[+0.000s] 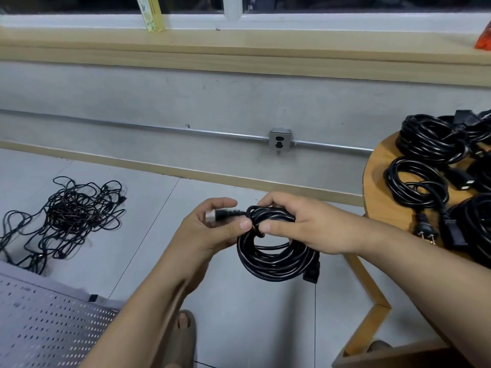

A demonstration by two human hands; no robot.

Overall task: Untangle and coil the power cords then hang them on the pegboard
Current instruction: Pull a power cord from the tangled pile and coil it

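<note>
**Coil in both hands, held over the floor**

- Right hand (300,224) gripped the top of the black coil (273,258). Fingers were curled over the bundled loops, with the thumb across the front.
- Left hand (212,229) held the plug (220,215) at the cord's free end. Fingers were wrapped behind it, and the thumb tip sat just beside the right thumb at the coil's upper left.
- The plug lay roughly level, its silver tip toward the left palm and its cord running right into the top of the coil.
- The coil hung below both hands, clear of the floor (239,314) and just left of the table (372,166). Its loops were fairly even. A black connector (312,272) dangled at the lower right of the coil.
- The table was round and wooden, at frame right. Several coiled cords (430,144) lay on it, touching or overlapping. One pin plug (426,232) lay near the table's front edge.
- A tangle (71,216) of thin black cords lay loose on the floor at left, well apart from the hands, with strands trailing toward the pegboard.
- The pegboard (47,328) was white and perforated, at lower left. It looked flat or leaning, can't tell which.
- On the grey wall (159,96), a metal outlet (280,140) sat on a conduit (132,126) run.
- A foot (186,330) in a sandal showed at bottom centre, on the floor.
</note>
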